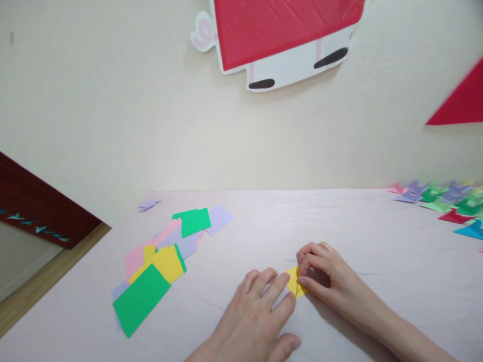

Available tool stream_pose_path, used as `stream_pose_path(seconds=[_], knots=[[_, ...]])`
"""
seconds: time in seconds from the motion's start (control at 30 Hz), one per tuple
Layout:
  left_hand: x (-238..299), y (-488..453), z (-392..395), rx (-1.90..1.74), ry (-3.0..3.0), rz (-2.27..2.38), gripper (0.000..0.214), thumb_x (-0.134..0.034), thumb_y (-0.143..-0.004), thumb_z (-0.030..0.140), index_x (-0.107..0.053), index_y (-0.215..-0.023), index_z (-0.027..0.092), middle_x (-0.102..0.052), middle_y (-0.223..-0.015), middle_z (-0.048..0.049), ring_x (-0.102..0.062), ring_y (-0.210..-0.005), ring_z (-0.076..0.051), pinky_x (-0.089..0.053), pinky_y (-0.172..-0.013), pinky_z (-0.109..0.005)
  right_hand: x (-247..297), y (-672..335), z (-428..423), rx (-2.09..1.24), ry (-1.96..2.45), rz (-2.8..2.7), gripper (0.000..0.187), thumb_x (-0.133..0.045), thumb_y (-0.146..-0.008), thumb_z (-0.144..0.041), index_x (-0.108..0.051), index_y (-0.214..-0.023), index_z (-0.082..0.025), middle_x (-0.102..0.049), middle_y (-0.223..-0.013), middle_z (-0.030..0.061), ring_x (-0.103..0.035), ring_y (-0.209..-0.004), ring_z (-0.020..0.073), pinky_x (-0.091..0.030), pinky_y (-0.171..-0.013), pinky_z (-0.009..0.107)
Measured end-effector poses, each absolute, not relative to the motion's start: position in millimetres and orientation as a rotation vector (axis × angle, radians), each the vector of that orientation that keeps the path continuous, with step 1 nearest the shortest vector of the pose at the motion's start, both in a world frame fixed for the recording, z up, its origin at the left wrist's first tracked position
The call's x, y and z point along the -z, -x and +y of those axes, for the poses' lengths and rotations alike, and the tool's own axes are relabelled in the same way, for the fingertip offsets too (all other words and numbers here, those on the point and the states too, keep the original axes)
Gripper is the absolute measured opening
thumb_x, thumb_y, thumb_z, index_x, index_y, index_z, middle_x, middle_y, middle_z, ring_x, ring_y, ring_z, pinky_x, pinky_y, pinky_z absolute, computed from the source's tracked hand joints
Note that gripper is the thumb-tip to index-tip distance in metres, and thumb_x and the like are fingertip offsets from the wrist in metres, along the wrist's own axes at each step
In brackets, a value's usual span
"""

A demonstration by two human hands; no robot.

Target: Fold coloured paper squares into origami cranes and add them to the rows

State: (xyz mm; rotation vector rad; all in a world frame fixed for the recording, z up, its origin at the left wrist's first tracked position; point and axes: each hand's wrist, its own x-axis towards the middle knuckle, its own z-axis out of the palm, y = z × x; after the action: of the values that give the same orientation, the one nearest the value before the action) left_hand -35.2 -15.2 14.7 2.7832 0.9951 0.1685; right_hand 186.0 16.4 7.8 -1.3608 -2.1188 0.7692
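A small yellow folded paper (293, 283) lies on the pale cloth, partly hidden under my fingers. My left hand (259, 310) rests palm down with its fingers spread, and its fingertips touch the left edge of the paper. From the other side my right hand (329, 275) has thumb and fingers bent together in a pinch on the paper's right part. A dark crease line shows near the right thumb tip. How the paper is folded on its right side is hidden by my fingers.
Loose paper sheets in green (141, 300), yellow, pink and lilac overlap on the left. Several folded paper shapes (453, 216) stand at the far right. A small lilac folded piece (148, 205) lies at the back left. The wall bears a red and white decoration (290, 30).
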Motion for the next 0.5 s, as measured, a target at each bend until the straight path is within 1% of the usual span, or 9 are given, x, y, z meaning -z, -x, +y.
stream_pose_path(seconds=[0.17, 0.37, 0.5], knots=[[-17.2, 34.9, -13.5, -0.189, -2.789, 0.967, 0.046, -0.053, -0.092, 0.051, -0.053, -0.126, 0.020, -0.051, -0.139, -0.0076, -0.044, -0.124, -0.029, -0.034, -0.104, -0.044, -4.7, -184.8, 18.2, -0.731, 1.378, -2.125, 0.013, -0.056, -0.083, -0.021, -0.058, -0.071, -0.023, -0.061, -0.089, 0.0044, -0.052, -0.090, 0.0234, -0.043, -0.082, 0.041], [-17.9, 34.7, -12.8, -0.146, -2.789, 0.975, 0.045, -0.052, -0.092, 0.051, -0.053, -0.126, 0.021, -0.050, -0.142, -0.0068, -0.043, -0.125, -0.030, -0.033, -0.103, -0.045, -5.5, -180.9, 17.5, -0.700, 1.408, -2.127, 0.013, -0.056, -0.083, -0.019, -0.058, -0.071, -0.023, -0.061, -0.087, 0.0037, -0.053, -0.088, 0.0228, -0.042, -0.081, 0.039], [-18.9, 33.3, -13.2, -0.123, -2.774, 0.976, 0.045, -0.051, -0.093, 0.051, -0.053, -0.126, 0.020, -0.050, -0.142, -0.0067, -0.043, -0.125, -0.030, -0.031, -0.105, -0.045, -6.6, -179.3, 15.8, -0.665, 1.411, -2.140, 0.012, -0.055, -0.083, -0.018, -0.058, -0.072, -0.022, -0.061, -0.088, 0.0043, -0.052, -0.087, 0.0230, -0.042, -0.081, 0.040]])
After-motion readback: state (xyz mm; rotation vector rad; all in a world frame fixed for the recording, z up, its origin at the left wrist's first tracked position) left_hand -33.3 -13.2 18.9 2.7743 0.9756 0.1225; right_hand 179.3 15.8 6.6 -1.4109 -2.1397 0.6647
